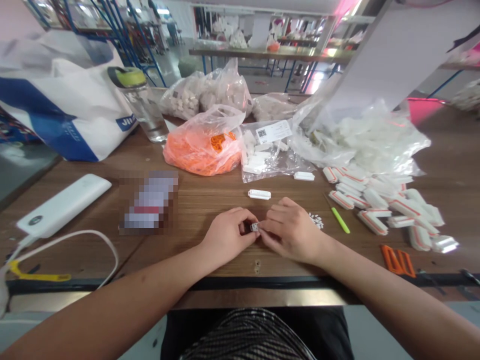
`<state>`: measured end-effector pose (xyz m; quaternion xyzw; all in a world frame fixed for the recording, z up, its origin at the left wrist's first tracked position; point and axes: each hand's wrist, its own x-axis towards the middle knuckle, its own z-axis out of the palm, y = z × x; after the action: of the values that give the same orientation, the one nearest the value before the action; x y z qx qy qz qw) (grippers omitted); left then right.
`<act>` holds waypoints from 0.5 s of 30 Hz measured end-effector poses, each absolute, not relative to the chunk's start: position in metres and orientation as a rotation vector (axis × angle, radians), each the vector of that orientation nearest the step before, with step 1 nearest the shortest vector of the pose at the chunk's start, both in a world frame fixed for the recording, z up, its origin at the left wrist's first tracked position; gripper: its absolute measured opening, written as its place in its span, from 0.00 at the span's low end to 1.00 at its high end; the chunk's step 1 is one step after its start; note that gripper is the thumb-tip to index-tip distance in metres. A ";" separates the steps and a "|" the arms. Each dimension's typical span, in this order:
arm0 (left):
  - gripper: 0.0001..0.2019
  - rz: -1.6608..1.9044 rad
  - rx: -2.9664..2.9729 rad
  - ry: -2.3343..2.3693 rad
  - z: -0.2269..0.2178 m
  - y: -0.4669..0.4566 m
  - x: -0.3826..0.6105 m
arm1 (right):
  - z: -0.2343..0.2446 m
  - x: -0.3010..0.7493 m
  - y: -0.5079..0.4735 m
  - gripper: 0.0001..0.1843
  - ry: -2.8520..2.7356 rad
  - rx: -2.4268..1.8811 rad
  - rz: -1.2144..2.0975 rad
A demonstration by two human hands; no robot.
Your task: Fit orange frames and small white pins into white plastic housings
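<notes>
Close to the table's front edge, my left hand (228, 235) and my right hand (288, 229) meet fingertip to fingertip. Between them is a small pale piece (254, 227), pinched from both sides; its exact kind is too small to make out and the fingers partly cover it. A white plastic casing (259, 194) lies just beyond my fingers, and a second white casing (304, 176) is farther back. Tiny white parts (316, 220) are scattered beside my right hand, partly hidden by it. A thin tool with a lime-green handle (340, 220) rests to their right.
White casings with orange strips (375, 197) are piled at right, near orange frames (398, 260). Bags stand behind, one with orange parts (204, 145), one with white casings (262, 157). A bottle (146, 110), blurred phone-like object (152, 202) and white power bank (65, 205) occupy the left.
</notes>
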<state>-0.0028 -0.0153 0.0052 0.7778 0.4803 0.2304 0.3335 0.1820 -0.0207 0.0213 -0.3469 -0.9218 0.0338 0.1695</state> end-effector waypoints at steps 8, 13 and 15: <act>0.04 0.593 2.031 1.270 0.008 -0.014 -0.002 | 0.042 0.226 -0.009 0.13 -2.378 -1.451 0.287; 0.04 0.585 2.036 1.265 0.005 -0.013 -0.004 | 0.039 0.273 0.015 0.10 -2.340 -1.837 0.593; 0.04 0.580 2.041 1.261 0.005 -0.014 -0.004 | 0.036 0.275 0.017 0.10 -2.364 -1.871 0.609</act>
<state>-0.0041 -0.0135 0.0048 0.7806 0.4821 0.2218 0.3303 0.2749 0.0172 0.0362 -0.6078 -0.7683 0.1980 0.0329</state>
